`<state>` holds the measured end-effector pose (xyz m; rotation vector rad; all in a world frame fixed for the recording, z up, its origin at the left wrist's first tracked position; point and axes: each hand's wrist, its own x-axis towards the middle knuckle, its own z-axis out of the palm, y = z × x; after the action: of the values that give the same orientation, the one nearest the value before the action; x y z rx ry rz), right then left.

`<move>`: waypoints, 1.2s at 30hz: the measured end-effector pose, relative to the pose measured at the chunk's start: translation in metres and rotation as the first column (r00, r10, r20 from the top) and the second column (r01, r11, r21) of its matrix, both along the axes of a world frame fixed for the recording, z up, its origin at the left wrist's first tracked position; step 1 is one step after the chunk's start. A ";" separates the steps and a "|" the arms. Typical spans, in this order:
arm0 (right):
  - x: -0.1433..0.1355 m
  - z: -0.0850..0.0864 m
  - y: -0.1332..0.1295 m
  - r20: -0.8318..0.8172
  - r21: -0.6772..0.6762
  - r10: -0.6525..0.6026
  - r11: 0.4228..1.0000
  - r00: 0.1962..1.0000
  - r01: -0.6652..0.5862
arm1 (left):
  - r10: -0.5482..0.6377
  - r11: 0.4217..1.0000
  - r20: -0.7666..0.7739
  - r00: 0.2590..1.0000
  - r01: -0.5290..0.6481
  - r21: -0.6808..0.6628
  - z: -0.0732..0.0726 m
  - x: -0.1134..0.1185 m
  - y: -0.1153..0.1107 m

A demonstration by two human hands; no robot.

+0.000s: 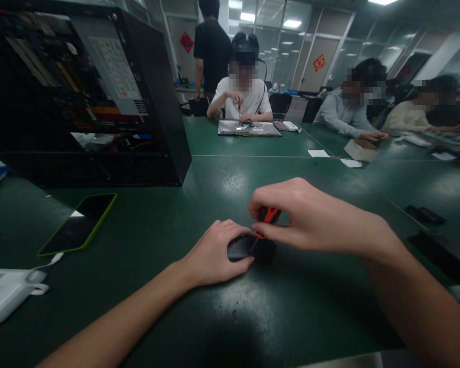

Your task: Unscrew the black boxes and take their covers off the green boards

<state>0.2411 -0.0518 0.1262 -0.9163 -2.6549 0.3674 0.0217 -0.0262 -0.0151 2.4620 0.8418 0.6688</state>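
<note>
"One black, green-edged phone [80, 222]. Next?"

"The left hand [216, 253], half-curled, grips a black, rounded mouse [238, 249] toward the near edge of the green desk [310, 306]."

"Then?"

"A red-and-black screwdriver [270, 215], its thin metal shaft slanting to the mouse, pinched in the nearly closed right hand [304, 214]."

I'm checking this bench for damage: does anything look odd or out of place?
Two things. The computer case at left has an open side, baring its parts. The table has a pale, scratched-looking patch beyond the left hand, though glare makes it hard to tell how worn it is. I see no spill.
</note>
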 end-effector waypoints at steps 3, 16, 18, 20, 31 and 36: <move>-0.001 0.000 -0.001 0.007 -0.005 0.008 1.000 1.000 -0.008 | -0.003 1.000 0.003 1.000 0.003 -0.012 0.000 0.000 0.000; -0.005 0.004 -0.015 0.057 -0.009 -0.021 1.000 0.998 0.022 | -0.006 1.000 0.027 1.000 0.005 0.004 -0.002 0.000 0.000; -0.006 0.004 -0.014 0.040 -0.024 -0.001 1.000 0.999 0.002 | -0.011 1.000 0.030 0.999 0.011 0.003 -0.001 0.001 0.000; -0.008 0.005 -0.014 0.022 -0.067 0.045 0.997 0.999 -0.043 | -0.021 1.000 0.043 0.999 0.021 -0.002 0.001 0.001 -0.001; -0.007 0.005 -0.016 0.007 -0.066 0.071 0.995 0.997 -0.070 | -0.016 1.000 0.056 0.998 0.017 -0.018 0.001 0.002 -0.002; -0.006 0.005 -0.020 0.065 -0.054 -0.024 0.998 0.998 0.028 | -0.015 1.000 0.049 0.999 0.015 -0.005 0.001 0.003 -0.003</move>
<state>0.2347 -0.0716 0.1314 -0.9942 -2.7002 0.4133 0.0246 -0.0288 -0.0142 2.4345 0.8048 0.7181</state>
